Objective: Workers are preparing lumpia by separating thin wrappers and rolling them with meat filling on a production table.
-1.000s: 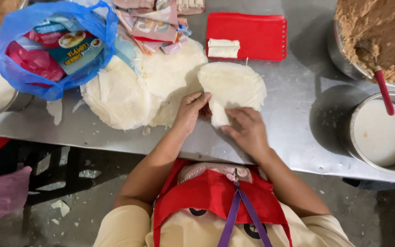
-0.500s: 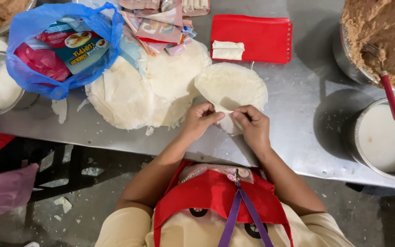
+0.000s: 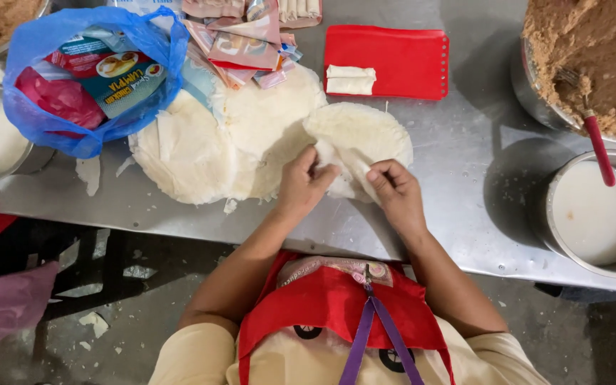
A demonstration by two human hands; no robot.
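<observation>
Head view: the round wrapper (image 3: 365,135), thin, pale and floury, lies on the steel table (image 3: 458,178) just in front of the person, its near edge lifted. The left hand (image 3: 304,182) and right hand (image 3: 397,192) both pinch that edge between thumb and fingertips, closed lightly on the sheet, close together. To peel it well, I judge the pull should be slow and low, fingers spreading apart along the rim so the sheet does not tear. Beside it, touching on the left, sits a stack of wrappers (image 3: 208,153). Beyond are a red tray (image 3: 408,68) with a finished roll (image 3: 351,80), a blue bag (image 3: 73,78), a bowl of filling (image 3: 593,57) and a pot of white paste (image 3: 597,217)
</observation>
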